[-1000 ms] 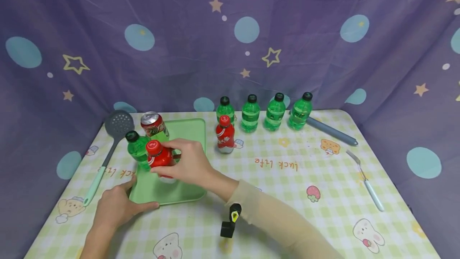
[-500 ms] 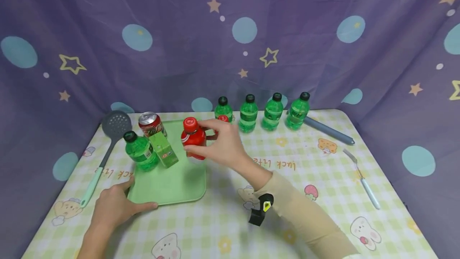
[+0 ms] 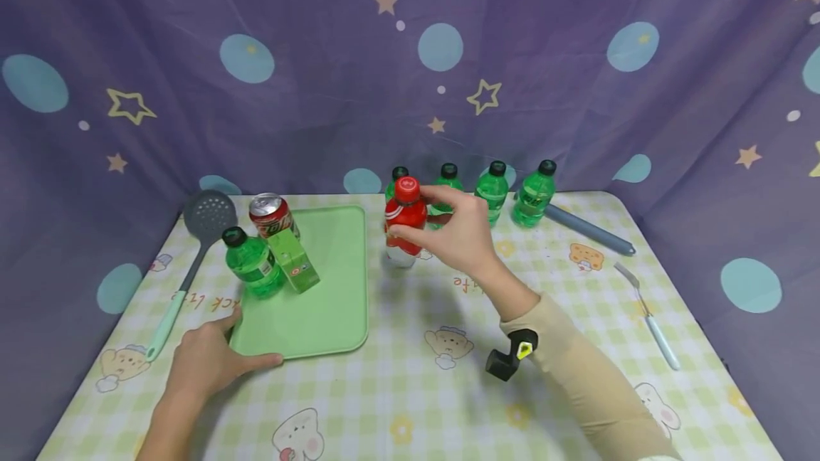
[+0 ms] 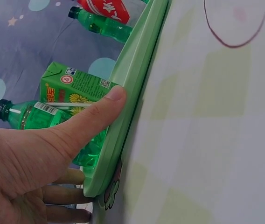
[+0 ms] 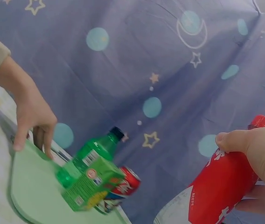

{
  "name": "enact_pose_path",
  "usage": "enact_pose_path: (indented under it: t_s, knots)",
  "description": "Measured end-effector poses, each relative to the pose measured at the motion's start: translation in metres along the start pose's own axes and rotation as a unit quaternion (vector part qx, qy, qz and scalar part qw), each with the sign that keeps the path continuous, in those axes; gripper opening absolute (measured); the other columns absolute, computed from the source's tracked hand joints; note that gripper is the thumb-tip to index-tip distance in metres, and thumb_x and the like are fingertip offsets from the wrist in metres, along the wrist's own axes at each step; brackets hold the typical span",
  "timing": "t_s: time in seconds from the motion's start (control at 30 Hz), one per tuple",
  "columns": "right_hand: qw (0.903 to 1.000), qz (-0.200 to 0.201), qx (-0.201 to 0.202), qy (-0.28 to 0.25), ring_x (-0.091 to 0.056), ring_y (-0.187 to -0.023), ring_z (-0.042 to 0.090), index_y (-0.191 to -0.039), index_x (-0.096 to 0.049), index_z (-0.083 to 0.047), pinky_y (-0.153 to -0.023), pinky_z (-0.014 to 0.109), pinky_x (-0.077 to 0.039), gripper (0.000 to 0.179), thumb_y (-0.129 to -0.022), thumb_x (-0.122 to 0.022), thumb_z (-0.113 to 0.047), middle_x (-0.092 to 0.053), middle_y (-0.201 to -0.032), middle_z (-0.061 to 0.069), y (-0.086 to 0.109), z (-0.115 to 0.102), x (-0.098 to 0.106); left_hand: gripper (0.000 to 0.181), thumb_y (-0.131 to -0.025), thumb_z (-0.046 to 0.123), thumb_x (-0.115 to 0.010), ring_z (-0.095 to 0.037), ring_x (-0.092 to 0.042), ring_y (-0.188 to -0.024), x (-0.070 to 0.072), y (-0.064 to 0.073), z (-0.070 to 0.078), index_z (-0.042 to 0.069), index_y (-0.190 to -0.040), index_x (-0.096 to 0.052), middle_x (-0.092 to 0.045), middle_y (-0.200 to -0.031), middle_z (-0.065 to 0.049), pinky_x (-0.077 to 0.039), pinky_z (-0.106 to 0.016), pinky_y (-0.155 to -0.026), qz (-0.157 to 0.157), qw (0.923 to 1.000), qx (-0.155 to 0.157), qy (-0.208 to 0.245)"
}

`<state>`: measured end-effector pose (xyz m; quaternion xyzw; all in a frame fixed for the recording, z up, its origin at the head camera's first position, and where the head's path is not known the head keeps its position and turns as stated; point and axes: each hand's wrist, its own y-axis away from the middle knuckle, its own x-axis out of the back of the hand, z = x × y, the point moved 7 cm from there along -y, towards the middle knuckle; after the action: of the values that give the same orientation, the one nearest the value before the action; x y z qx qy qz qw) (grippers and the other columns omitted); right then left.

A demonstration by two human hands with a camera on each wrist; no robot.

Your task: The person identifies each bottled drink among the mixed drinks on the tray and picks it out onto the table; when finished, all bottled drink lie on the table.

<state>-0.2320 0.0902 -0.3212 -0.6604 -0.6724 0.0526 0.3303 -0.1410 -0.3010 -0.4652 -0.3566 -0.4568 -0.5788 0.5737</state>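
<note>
My right hand (image 3: 458,230) grips a red soda bottle (image 3: 408,213) by its upper part, upright, to the right of the green tray (image 3: 320,326). Behind it is where the other red bottle stands, mostly covered; I cannot tell whether the two touch. In the right wrist view the held bottle (image 5: 221,191) has a red label and clear lower end. My left hand (image 3: 208,354) rests at the tray's near left corner, thumb stretched along the front rim, fingers at the left side. On the tray are a green soda bottle (image 3: 253,265), a green drink carton (image 3: 293,262) and a red soda can (image 3: 271,216).
Several green bottles (image 3: 533,194) stand in a row at the back. A grey rod-like handle (image 3: 592,231) lies behind the rightmost one. A fork (image 3: 653,326) lies at the right, a slotted skimmer (image 3: 208,219) at the left. A purple curtain (image 3: 320,91) closes off the back.
My right hand has carried the red bottle rightward from over the tray to beyond its right edge. The carton and can came into fuller view. My left hand has stayed at the tray's corner.
</note>
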Motion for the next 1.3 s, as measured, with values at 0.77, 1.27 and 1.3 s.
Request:
enact_pose_path:
  t_s: [0.77,1.27,1.3]
  knots:
    - [0.9926,0.033,-0.083,0.082,-0.075,-0.116,0.027,-0.131,-0.075,-0.007,-0.084,0.047,-0.066,0.060,-0.078,-0.098,-0.026,-0.078,-0.125,0.012,0.008,0.062,0.054,0.145,-0.055,0.084,-0.088,-0.069,-0.052,-0.127,-0.003,0.002,0.001,-0.013,-0.153,-0.044,-0.046,-0.147,-0.046,-0.050,-0.072,-0.099,-0.014,0.9999,0.006,-0.002]
    - [0.9866,0.030,-0.136,0.086,-0.074,-0.113,0.026,-0.133,-0.074,-0.008,-0.083,0.042,-0.067,0.060,-0.080,-0.097,-0.026,-0.079,-0.122,0.012,0.017,0.104,0.051,0.143,-0.056,0.084,-0.088,-0.067,-0.056,-0.124,-0.002,0.003,0.002,-0.013,-0.152,-0.046,-0.049,-0.144,-0.046,-0.053,-0.070,-0.095,-0.010,0.9999,0.000,-0.003]
    - [0.9864,0.030,-0.138,0.085,-0.074,-0.113,0.027,-0.133,-0.074,-0.008,-0.084,0.042,-0.067,0.060,-0.080,-0.097,-0.026,-0.079,-0.122,0.012,0.017,0.105,0.050,0.143,-0.056,0.084,-0.088,-0.068,-0.056,-0.124,-0.002,0.003,0.002,-0.013,-0.152,-0.046,-0.049,-0.145,-0.046,-0.052,-0.070,-0.095,-0.011,0.9999,0.001,-0.002]
